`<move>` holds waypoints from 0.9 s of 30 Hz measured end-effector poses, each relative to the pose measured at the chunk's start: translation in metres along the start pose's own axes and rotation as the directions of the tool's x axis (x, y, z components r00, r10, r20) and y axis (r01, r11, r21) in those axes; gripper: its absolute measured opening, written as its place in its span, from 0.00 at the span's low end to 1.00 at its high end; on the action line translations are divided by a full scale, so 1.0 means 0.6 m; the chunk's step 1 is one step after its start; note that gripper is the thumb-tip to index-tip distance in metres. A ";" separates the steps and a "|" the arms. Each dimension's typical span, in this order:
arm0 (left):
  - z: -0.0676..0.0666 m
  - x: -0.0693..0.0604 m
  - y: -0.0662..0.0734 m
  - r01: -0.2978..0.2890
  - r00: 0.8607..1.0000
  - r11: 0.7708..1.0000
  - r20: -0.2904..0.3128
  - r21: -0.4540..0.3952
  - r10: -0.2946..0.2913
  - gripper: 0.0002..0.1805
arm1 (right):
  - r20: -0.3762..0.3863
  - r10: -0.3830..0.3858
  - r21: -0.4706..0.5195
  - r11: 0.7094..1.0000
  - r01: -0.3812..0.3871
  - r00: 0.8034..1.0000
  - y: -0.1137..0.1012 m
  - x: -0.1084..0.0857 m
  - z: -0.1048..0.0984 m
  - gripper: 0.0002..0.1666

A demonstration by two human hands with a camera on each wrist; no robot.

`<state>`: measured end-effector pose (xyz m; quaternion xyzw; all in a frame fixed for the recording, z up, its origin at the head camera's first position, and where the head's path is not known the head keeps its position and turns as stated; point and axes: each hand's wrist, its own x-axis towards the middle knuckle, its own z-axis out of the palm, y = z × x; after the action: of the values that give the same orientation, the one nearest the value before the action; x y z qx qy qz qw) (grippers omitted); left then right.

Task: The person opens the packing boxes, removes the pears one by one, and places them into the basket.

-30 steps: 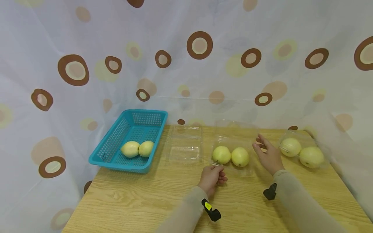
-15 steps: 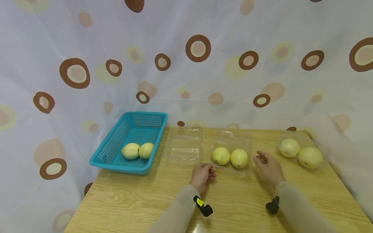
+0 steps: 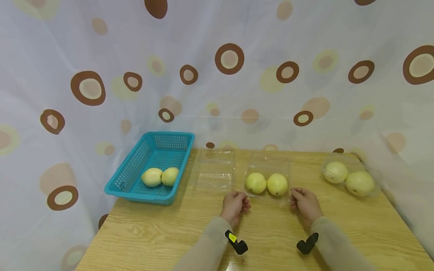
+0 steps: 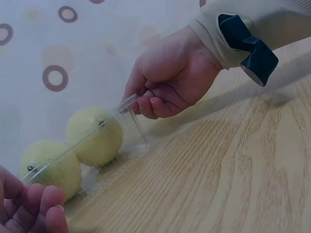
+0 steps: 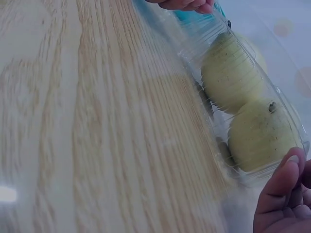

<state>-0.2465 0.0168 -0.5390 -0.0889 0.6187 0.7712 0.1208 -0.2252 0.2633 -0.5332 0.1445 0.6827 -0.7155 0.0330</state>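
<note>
Two pale yellow-green fruits (image 3: 255,183) (image 4: 95,136) (image 5: 262,135) sit side by side in a clear plastic box (image 3: 268,160) in front of me, its see-through lid part spread out behind them. My left hand (image 3: 234,207) (image 4: 31,208) (image 5: 187,4) pinches the box's near left corner, fingers curled. At the near right corner, my right hand (image 3: 306,205) (image 4: 170,73) (image 5: 284,199) pinches the rim between thumb and fingers. In both wrist views the rim runs between the hands, with the fruits just behind it.
A blue basket (image 3: 162,152) holding two fruits (image 3: 152,177) stands at the left. Beside it lies another clear box (image 3: 215,177) with no fruit inside. At the right, a clear box holds two larger-looking fruits (image 3: 360,183). A patterned curtain (image 3: 251,94) hangs behind the wooden table (image 3: 152,233).
My right hand has come down and toward me from beside the lid to the box's near right corner. The raised lid has sunk backward. My left hand has shifted slightly left.
</note>
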 end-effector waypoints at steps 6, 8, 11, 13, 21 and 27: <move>-0.002 -0.004 -0.006 0.004 1.000 1.000 -0.014 -0.025 -0.004 0.05 | -0.016 0.021 0.094 0.995 -0.019 1.000 0.004 0.006 0.011 0.23; -0.004 -0.006 -0.006 0.001 1.000 1.000 -0.011 -0.031 -0.001 0.05 | -0.021 0.015 0.088 0.996 -0.013 1.000 0.005 0.009 0.013 0.24; -0.007 -0.007 -0.006 0.000 1.000 0.999 -0.007 -0.048 0.000 0.05 | -0.028 0.012 0.072 0.997 -0.009 1.000 0.008 0.016 0.016 0.24; -0.009 -0.007 -0.005 -0.005 1.000 0.998 -0.008 -0.061 0.005 0.04 | -0.029 0.009 0.052 0.999 -0.007 1.000 0.009 0.021 0.019 0.24; -0.012 -0.005 0.005 -0.023 1.000 0.996 -0.017 -0.082 0.021 0.05 | -0.047 -0.012 0.084 0.996 0.016 0.999 0.015 0.041 0.032 0.23; -0.015 0.000 0.003 -0.017 0.999 0.996 -0.048 -0.086 0.013 0.04 | -0.012 -0.011 0.123 0.992 0.012 1.000 0.018 0.040 0.036 0.26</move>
<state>-0.2472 0.0076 -0.5393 -0.1078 0.5880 0.7959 0.0962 -0.2491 0.2446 -0.5494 0.1463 0.6384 -0.7555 0.0160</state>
